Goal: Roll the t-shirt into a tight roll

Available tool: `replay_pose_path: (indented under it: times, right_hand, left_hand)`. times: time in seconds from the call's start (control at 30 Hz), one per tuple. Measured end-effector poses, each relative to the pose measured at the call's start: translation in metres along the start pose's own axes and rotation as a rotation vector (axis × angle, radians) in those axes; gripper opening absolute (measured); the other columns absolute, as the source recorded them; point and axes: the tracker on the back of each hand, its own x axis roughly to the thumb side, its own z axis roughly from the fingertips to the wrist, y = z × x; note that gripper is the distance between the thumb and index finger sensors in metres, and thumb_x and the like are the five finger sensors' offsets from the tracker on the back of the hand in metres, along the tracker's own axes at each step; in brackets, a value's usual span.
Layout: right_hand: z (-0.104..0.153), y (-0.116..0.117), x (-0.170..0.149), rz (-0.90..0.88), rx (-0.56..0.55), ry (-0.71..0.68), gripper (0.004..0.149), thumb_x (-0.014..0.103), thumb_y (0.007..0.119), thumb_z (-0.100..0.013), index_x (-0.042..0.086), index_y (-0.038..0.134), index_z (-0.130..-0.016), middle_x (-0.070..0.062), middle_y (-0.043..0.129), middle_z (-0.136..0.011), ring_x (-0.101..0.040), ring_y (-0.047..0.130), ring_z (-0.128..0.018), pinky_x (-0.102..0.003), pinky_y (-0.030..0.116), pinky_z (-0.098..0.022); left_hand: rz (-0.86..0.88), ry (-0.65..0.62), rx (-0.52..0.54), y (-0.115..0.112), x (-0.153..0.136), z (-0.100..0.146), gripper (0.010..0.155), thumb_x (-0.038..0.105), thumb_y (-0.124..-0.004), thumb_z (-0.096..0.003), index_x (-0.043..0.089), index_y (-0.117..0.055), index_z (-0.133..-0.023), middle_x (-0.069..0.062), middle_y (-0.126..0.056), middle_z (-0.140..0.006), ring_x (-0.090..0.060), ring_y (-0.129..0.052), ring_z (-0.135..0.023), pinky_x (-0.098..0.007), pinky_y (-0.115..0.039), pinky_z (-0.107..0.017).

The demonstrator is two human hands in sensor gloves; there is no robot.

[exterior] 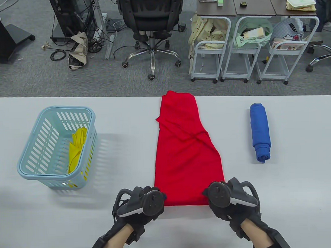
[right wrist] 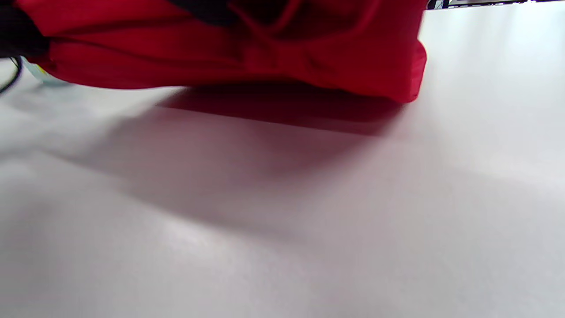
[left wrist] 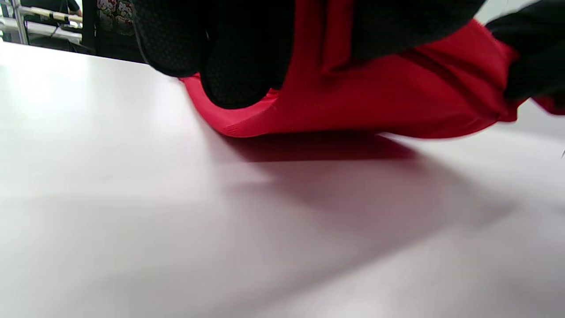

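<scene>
A red t-shirt (exterior: 186, 145) lies folded into a long strip down the middle of the white table (exterior: 292, 179), its far end hanging over the far edge. My left hand (exterior: 154, 196) pinches the near left corner of the strip, and my right hand (exterior: 211, 194) grips the near right corner. In the left wrist view black gloved fingers (left wrist: 229, 75) curl round the red t-shirt (left wrist: 375, 101), whose hem is lifted a little off the table. The right wrist view shows the red t-shirt (right wrist: 265, 57) raised at its near edge, with a shadow beneath it.
A light blue plastic basket (exterior: 56, 146) holding a yellow garment (exterior: 76, 147) stands on the left of the table. A rolled blue t-shirt (exterior: 260, 131) lies on the right. Beyond the far edge are an office chair (exterior: 151, 26) and white trolleys (exterior: 244, 50).
</scene>
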Motion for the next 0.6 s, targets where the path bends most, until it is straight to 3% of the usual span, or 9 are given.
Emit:
replay_pose_path:
  times: [0.1,0.17,0.33,0.47,0.6]
  right_hand:
    - [0.008,-0.012,-0.006,-0.174,-0.041,-0.068,0.039,0.030,0.058,-0.060,0.015,0.059,-0.096,-0.015,0.044,-0.116,-0.042,0.052,-0.109,-0.056,0.053,-0.074]
    - [0.010,-0.015,-0.009,-0.260,-0.048,-0.109,0.039,0.030,0.058,-0.060,0.013,0.059,-0.096,-0.018,0.045,-0.115,-0.047,0.051,-0.109,-0.056,0.055,-0.074]
    - [0.003,-0.010,-0.017,-0.420,-0.045,-0.134,0.037,0.028,0.057,-0.061,0.016,0.060,-0.096,-0.019,0.068,-0.104,-0.046,0.077,-0.096,-0.053,0.073,-0.065]
    - [-0.004,0.001,-0.024,-0.453,-0.014,-0.075,0.036,0.026,0.057,-0.061,0.018,0.059,-0.096,-0.014,0.079,-0.091,-0.031,0.100,-0.075,-0.043,0.088,-0.051]
    - [-0.006,0.008,-0.027,-0.534,0.042,-0.082,0.036,0.028,0.058,-0.060,0.017,0.062,-0.094,-0.011,0.085,-0.077,-0.008,0.110,-0.040,-0.026,0.096,-0.027]
  left_hand:
    - [0.217,-0.080,0.075,0.010,-0.010,0.003,0.042,0.036,-0.062,-0.0537,0.021,-0.077,-0.089,-0.010,-0.072,-0.112,-0.039,-0.076,-0.104,-0.056,-0.067,-0.076]
    - [0.317,-0.106,0.114,0.013,-0.016,0.004,0.041,0.035,-0.063,-0.0528,0.020,-0.077,-0.089,-0.011,-0.081,-0.108,-0.040,-0.084,-0.098,-0.052,-0.074,-0.073]
    - [0.337,-0.082,0.140,0.012,-0.019,0.002,0.042,0.033,-0.060,-0.0529,0.021,-0.071,-0.092,-0.010,-0.093,-0.093,-0.032,-0.103,-0.082,-0.044,-0.087,-0.064]
    - [0.401,-0.067,0.074,-0.001,-0.023,-0.006,0.043,0.034,-0.059,-0.0521,0.021,-0.071,-0.091,-0.003,-0.099,-0.077,-0.020,-0.114,-0.063,-0.037,-0.098,-0.051]
    - [0.630,-0.078,0.012,-0.012,-0.032,-0.009,0.043,0.035,-0.060,-0.0509,0.019,-0.074,-0.089,0.002,-0.100,-0.059,-0.007,-0.117,-0.035,-0.027,-0.104,-0.030]
